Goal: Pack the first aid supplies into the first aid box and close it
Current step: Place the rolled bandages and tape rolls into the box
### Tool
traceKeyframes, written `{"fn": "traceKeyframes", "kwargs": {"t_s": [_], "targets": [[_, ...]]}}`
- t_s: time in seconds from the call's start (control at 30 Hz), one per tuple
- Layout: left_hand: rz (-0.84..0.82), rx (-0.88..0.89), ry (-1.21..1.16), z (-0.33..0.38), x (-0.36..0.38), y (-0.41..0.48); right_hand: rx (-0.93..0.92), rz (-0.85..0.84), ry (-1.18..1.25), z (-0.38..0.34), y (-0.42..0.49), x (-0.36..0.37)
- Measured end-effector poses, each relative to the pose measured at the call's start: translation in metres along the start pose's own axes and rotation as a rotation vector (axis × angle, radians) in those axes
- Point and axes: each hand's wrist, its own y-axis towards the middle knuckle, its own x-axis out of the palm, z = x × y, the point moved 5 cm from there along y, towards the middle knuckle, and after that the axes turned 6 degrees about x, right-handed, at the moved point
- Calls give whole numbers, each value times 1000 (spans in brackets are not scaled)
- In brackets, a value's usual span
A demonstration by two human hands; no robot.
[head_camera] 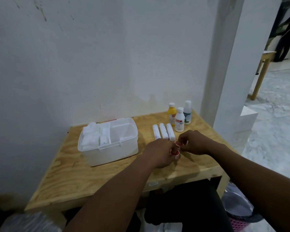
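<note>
A white plastic first aid box [117, 153] stands open on the plywood table [74, 178], with white cotton and a bandage roll in its inner tray. Three white bandage rolls [163, 133] lie side by side to its right. Behind them stand a yellow bottle [172, 114], a white bottle [179, 120] and a clear bottle [187, 113]. My left hand [159, 154] holds a small red-and-white tape roll [174, 153] just above the table. My right hand [196, 142] pinches another small red-and-white tape roll [179, 144] right beside it.
A white wall runs behind the table and a white pillar [233, 64] stands at its right. A wooden table leg [261, 76] and a standing person [286, 36] are far right. Bags and a pink basket [239, 223] sit on the floor below.
</note>
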Motion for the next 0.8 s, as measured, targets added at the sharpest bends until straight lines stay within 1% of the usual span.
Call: {"fn": "traceKeyframes", "kwargs": {"t_s": [0.07, 0.17, 0.23, 0.3, 0.4, 0.53, 0.67, 0.8], "targets": [[60, 17, 10, -7, -15, -1, -29, 34, 31, -7, 3, -12], [264, 40, 74, -30, -64, -8, -90, 97, 88, -29, 11, -40], [411, 11, 69, -55, -104, -18, -135, 148, 102, -52, 20, -61], [488, -68, 44, -88, -137, -34, -173, 179, 121, -81, 30, -78], [534, -226, 4, -141, -165, -66, -266, 196, 142, -135, 40, -85], [535, -382, -32, -198, -174, -105, -393, 174, 135, -211, 47, -63], [502, -404, -36, -225, -168, -119, -431, 154, 97, -256, 53, -24], [502, -378, -45, -233, -166, -116, -403, 167, 32, -266, 64, 4]]}}
